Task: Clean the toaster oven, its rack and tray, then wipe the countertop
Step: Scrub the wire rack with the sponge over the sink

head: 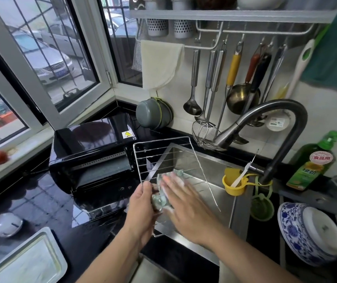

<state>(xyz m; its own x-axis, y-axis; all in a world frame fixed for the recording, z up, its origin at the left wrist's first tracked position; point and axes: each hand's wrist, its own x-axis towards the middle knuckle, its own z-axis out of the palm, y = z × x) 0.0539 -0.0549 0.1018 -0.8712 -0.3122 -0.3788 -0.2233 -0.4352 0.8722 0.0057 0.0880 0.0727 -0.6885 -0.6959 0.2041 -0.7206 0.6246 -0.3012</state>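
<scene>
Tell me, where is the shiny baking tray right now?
In the head view, the baking tray lies flat on the black countertop at the bottom left, in front of the toaster oven and beside a small white dish.

"食品用" on green bottle [311, 164]

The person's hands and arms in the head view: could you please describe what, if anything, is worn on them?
Both forearms are bare as far as the frame shows, with no sleeves in view. The left hand and right hand wear no gloves, and no watch or bracelet shows. White soap foam clings to the right hand's fingers. Motion blur hides any rings.
</scene>
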